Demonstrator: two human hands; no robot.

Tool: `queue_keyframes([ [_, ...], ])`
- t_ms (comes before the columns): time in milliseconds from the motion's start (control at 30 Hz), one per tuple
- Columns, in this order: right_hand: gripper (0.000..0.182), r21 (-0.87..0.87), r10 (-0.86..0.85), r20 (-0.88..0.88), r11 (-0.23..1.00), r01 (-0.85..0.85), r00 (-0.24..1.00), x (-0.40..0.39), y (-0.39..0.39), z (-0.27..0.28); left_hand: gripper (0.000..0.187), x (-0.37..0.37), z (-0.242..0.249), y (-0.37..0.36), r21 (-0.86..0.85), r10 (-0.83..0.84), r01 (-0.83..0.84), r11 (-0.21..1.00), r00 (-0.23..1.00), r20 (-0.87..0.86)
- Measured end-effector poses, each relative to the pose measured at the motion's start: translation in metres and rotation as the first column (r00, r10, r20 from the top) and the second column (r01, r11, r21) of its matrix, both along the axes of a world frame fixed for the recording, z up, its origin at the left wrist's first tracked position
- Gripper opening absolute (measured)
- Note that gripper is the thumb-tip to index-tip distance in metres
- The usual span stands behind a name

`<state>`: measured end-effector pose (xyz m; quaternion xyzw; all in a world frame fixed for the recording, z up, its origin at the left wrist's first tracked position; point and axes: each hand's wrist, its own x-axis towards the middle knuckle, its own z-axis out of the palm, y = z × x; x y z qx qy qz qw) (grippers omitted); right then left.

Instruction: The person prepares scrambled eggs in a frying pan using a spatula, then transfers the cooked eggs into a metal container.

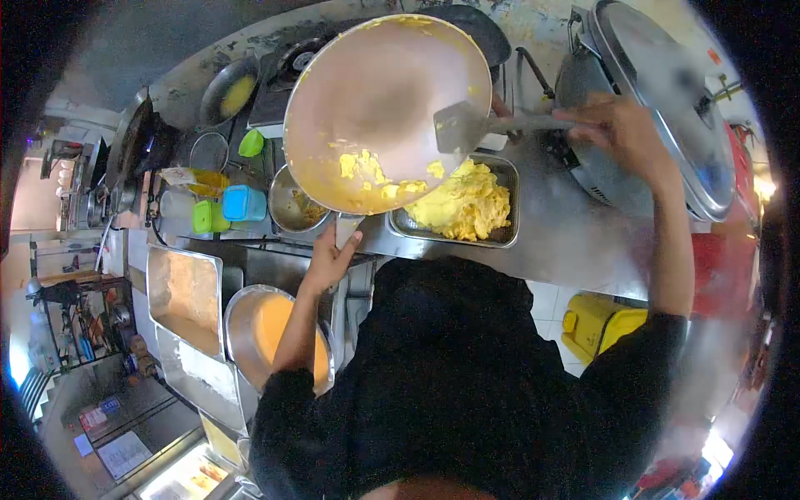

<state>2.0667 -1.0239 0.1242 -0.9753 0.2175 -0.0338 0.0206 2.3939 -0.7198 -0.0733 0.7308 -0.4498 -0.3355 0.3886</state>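
My left hand (332,260) grips the handle of a large pale frying pan (367,92). The pan is tipped steeply, its inside facing me, with bits of yellow scrambled egg (364,167) clinging along the lower part. In my right hand (621,137) is the handle of a spatula (460,127), its flat blade over the pan's right side. Just below the pan's lower right rim, a metal tray (514,196) holds a heap of scrambled eggs (468,204). Part of the tray is hidden behind the pan.
A big lidded metal pot (600,83) stands at the right. Left of the pan are a metal bowl (286,187), a blue-lidded container (244,203) and a green container (210,217). A basin of orange liquid (271,321) sits below my left arm. A yellow bin (596,325) is on the floor.
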Motion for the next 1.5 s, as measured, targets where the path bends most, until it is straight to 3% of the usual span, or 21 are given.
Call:
queue_keyframes([
  [67,0.027,0.037,-0.019,0.044,0.999,0.018,0.999,-0.003,-0.001,0.005,0.034,-0.005,0.008,0.001,0.007,0.004,-0.004,1.0,1.0,-0.026],
  [233,0.03,0.064,0.02,-0.104,0.998,-0.013,0.994,-0.012,0.011,0.013,0.03,-0.015,0.016,0.0,0.005,-0.006,0.006,1.0,0.996,-0.084],
  [300,0.03,0.115,0.069,-0.091,0.992,-0.058,0.993,0.0,0.017,-0.002,0.029,-0.02,0.022,0.0,0.155,0.072,-0.013,0.988,0.92,-0.386],
  [367,0.029,0.161,0.115,-0.078,0.982,-0.102,0.99,0.009,0.024,-0.019,0.028,-0.023,0.015,-0.006,0.137,0.063,-0.016,0.99,0.935,-0.35],
  [433,0.03,0.079,0.078,-0.044,0.994,-0.074,0.996,0.017,0.023,-0.027,0.027,-0.018,0.011,-0.011,0.112,0.042,-0.006,0.994,0.946,-0.321],
  [533,0.027,0.086,0.039,-0.041,0.996,-0.036,0.998,-0.006,0.008,-0.009,0.026,-0.02,0.024,-0.008,0.183,0.056,0.004,0.983,0.945,-0.322],
  [633,0.032,0.146,0.104,0.012,0.984,-0.104,0.995,0.009,0.017,-0.046,0.028,-0.023,0.008,-0.012,0.139,0.027,0.01,0.99,0.965,-0.26],
  [767,0.033,0.065,0.107,0.084,0.991,-0.113,0.991,-0.007,0.017,-0.025,0.029,-0.023,0.021,-0.014,0.097,0.017,-0.001,0.995,0.987,-0.161],
  [833,0.034,0.2,-0.057,-0.015,0.978,0.059,0.998,-0.025,0.016,0.006,0.029,-0.023,0.028,-0.009,0.123,0.031,-0.001,0.992,0.97,-0.239],
  [967,0.035,0.334,0.026,-0.064,0.943,-0.003,0.998,-0.032,0.026,0.006,0.029,-0.025,0.03,-0.008,0.12,0.013,0.017,0.993,0.969,-0.247],
  [1033,0.035,0.422,0.058,0.011,0.905,-0.057,0.998,-0.029,0.036,-0.014,0.029,-0.03,0.04,-0.011,0.165,0.018,0.037,0.986,0.947,-0.321],
  [1167,0.036,0.455,0.036,0.016,0.89,-0.04,0.999,-0.025,0.045,-0.043,0.03,-0.034,0.031,-0.012,0.157,-0.012,0.055,0.986,0.965,-0.26],
  [1233,0.028,0.443,-0.063,-0.088,0.892,0.096,0.994,-0.036,0.04,-0.027,0.031,-0.031,0.036,-0.005,0.173,-0.015,0.057,0.983,0.972,-0.235],
  [1333,0.025,0.449,0.048,0.008,0.892,-0.046,0.999,-0.026,0.053,-0.063,0.03,-0.036,0.041,-0.008,0.19,-0.028,0.077,0.979,0.969,-0.246],
  [1433,0.036,0.435,0.033,-0.038,0.9,-0.013,0.999,-0.023,0.061,-0.051,0.03,-0.035,0.052,-0.008,0.28,-0.045,0.108,0.954,0.973,-0.225],
  [1500,0.034,0.471,0.027,-0.046,0.882,-0.003,0.999,-0.025,0.063,-0.061,0.031,-0.037,0.044,-0.005,0.22,-0.079,0.127,0.967,0.973,-0.215],
])
